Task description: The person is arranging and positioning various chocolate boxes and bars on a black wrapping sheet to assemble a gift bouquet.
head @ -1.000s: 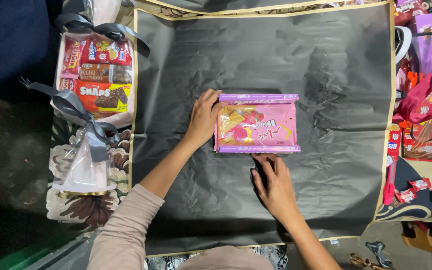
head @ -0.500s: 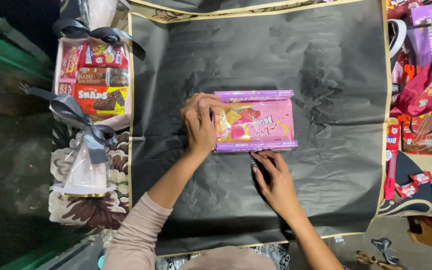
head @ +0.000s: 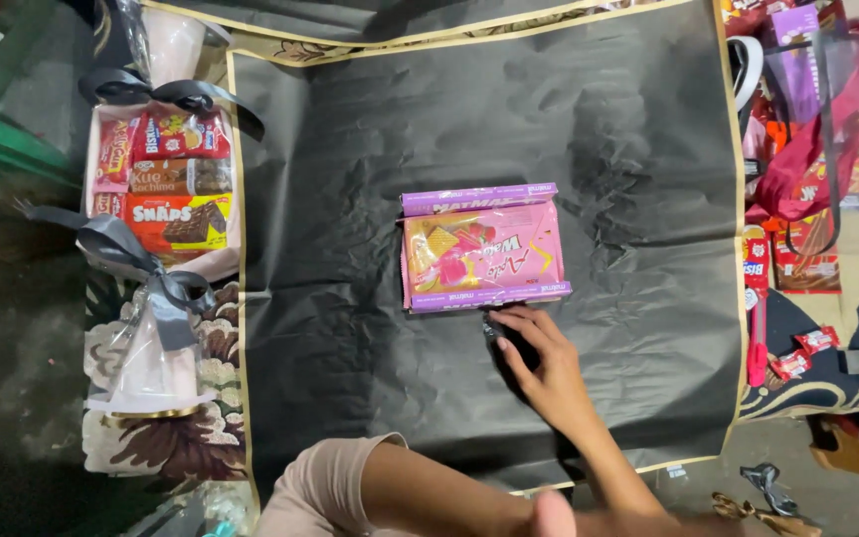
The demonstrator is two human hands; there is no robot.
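The right hand lay palm down on the black paper sheet, a little in from its near edge and right of its middle. Its fingers were spread and pointed toward the far-left corner, the fingertips flat and closed on nothing. The right forearm ran back from the wrist toward the near edge and out of view at the bottom. The left arm was drawn in, bent, its beige sleeve over the near edge. The left hand could not be seen.
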